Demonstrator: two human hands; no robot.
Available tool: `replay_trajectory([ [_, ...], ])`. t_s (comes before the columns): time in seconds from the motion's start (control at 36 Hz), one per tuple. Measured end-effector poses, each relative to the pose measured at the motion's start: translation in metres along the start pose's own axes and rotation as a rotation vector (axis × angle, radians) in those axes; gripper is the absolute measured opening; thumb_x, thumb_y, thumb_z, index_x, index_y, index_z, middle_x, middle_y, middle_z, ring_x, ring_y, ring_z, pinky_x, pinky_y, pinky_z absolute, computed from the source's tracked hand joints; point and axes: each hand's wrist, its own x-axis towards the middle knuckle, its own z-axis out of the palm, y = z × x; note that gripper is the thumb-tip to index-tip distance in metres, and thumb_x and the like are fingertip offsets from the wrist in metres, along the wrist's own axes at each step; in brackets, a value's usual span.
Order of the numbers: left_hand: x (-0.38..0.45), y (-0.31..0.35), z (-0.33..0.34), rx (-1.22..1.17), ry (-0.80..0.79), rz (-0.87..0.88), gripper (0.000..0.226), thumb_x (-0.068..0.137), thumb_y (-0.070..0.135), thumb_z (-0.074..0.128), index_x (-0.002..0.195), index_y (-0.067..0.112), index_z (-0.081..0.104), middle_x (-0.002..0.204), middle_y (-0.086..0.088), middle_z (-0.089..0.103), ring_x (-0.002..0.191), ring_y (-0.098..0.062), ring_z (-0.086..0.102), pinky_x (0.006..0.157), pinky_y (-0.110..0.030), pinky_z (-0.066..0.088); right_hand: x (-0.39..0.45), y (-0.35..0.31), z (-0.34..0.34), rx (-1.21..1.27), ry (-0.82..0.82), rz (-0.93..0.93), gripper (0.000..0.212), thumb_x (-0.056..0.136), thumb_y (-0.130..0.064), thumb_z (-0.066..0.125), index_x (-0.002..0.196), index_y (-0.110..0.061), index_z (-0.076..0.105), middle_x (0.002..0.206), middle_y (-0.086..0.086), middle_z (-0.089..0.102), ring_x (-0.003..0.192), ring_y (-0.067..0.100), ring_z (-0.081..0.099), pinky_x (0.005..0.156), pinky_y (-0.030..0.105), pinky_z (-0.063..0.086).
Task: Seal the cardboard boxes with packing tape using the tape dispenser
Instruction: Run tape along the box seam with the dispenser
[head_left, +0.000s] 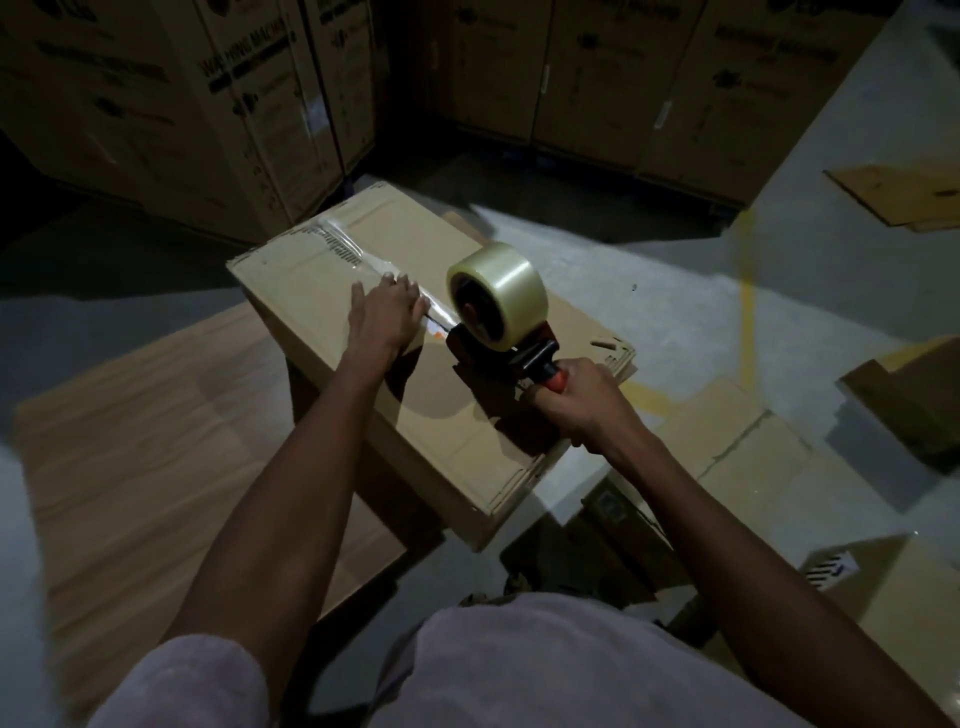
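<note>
A closed brown cardboard box (322, 291) lies in front of me, raised off the floor. A strip of clear tape (343, 247) runs along its top seam from the far end. My left hand (382, 314) presses flat on the tape with straight fingers. Just right of it stands the tape dispenser (498, 306) with a big roll of clear tape, its front resting on the box top. My right hand (576, 400) grips the dispenser's red and black handle at the near side.
Tall printed cartons (260, 104) are stacked along the back and left. Flattened cardboard (145, 441) lies on the floor to my left, more cardboard pieces (898, 192) to the right. A yellow line (747, 291) is painted on the grey floor.
</note>
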Motion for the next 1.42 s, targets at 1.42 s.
replay_trajectory([
  [1.42, -0.041, 0.045, -0.01, -0.241, 0.094, -0.093, 0.042, 0.101, 0.042, 0.056, 0.122, 0.01, 0.073, 0.128, -0.016, 0.066, 0.117, -0.036, 0.061, 0.106, -0.045, 0.04, -0.027, 0.048, -0.006, 0.137, -0.063, -0.066, 0.029, 0.094, -0.029, 0.071, 0.075, -0.011, 0.059, 0.059, 0.006, 0.062, 0.035, 0.006, 0.051, 0.037, 0.02, 0.038],
])
